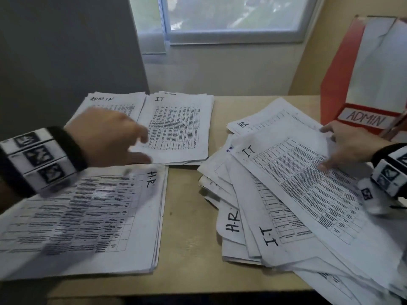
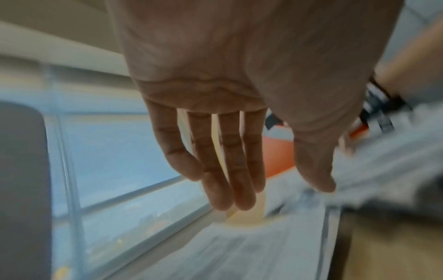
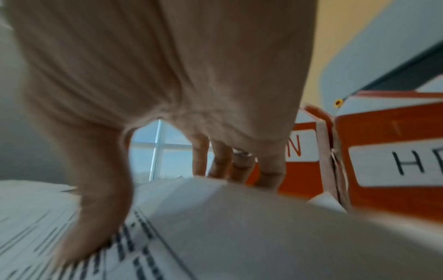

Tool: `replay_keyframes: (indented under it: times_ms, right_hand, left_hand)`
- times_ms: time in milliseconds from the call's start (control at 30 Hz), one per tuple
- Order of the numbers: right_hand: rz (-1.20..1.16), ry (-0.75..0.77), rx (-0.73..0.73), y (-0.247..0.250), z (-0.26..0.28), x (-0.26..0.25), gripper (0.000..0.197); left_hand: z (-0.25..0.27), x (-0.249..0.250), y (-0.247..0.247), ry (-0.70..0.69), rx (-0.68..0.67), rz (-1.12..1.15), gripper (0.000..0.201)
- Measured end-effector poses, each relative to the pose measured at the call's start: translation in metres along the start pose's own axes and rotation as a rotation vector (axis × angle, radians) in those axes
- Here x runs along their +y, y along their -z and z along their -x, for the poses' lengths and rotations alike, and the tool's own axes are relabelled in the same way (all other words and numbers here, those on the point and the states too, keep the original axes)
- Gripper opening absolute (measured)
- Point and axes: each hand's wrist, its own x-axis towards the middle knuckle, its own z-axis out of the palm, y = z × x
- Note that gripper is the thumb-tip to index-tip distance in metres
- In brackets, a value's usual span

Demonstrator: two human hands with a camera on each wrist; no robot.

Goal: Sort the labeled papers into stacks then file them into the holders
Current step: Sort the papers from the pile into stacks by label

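Three sorted stacks lie on the table: ADMIN stack at the far left, I.T stack beside it, H.R stack nearest. Left hand hovers over them, blurred, fingers straight and holding nothing. Right hand pinches the top I.T sheet of the unsorted pile, thumb on top, fingers under its far edge, near the red ADMIN holder.

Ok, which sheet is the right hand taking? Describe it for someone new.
Find the red cardboard ADMIN holder; before it lies a messy white paper heap. The right hand pinches the topmost sheet, marked I.T at its upper left corner, lifted at the hand's edge.
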Motion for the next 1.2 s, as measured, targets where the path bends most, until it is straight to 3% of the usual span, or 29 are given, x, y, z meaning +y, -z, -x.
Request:
replay_keyframes:
  times_ms: [100,200,333,400,533,600,700,833,900,967,1100,1200]
  right_hand:
    - [-0.21,0.055,0.272,0.007,-0.001,0.005,0.056]
    - [-0.39,0.159,0.409,0.01,0.005,0.006,0.027]
    - [-0.621,0.278,0.427,0.015,0.019,0.001,0.019]
    - [-0.669,0.314,0.403,0.016,0.027,0.0,0.014]
    - [-0.675,0.275,0.423,0.014,0.025,0.01,0.01]
    - [-0.687,0.2,0.446,0.016,0.023,0.022,0.006]
    - [-0.728,0.094,0.48,0.023,0.017,0.052,0.012]
    - [-0.871,-0.001,0.522,0.037,0.016,0.079,0.011]
    - [-0.914,-0.013,0.492,0.041,0.02,0.082,0.019]
    - [-0.897,0.03,0.458,0.043,0.025,0.083,0.003]
    - [-0.792,0.131,0.259,0.042,0.037,0.067,0.009]
    - [-0.587,0.202,0.116,0.037,0.047,0.04,0.011]
  left_hand:
    - [-0.037,0.051,0.027,-0.031,0.115,0.35,0.054]
    - [-0.085,0.093,0.038,-0.098,0.112,0.581,0.052]
    - [-0.143,0.128,0.038,-0.108,0.048,0.778,0.095]
    - [-0.16,0.138,0.035,-0.086,-0.013,0.863,0.1]
    - [-0.172,0.146,0.024,-0.069,-0.08,1.029,0.07]
    - [-0.17,0.146,0.022,-0.079,-0.096,1.072,0.065]
    - [-0.164,0.147,0.02,-0.086,-0.142,1.037,0.059]
    - [-0.161,0.152,0.014,-0.062,-0.121,0.873,0.029]
    - [-0.159,0.155,0.013,-0.066,-0.107,0.81,0.018]
    - [-0.158,0.158,0.014,-0.066,-0.102,0.783,0.007]
    - [-0.157,0.158,0.014,-0.068,-0.11,0.729,0.016]
    - [-0.155,0.155,0.018,-0.057,-0.119,0.721,0.01]
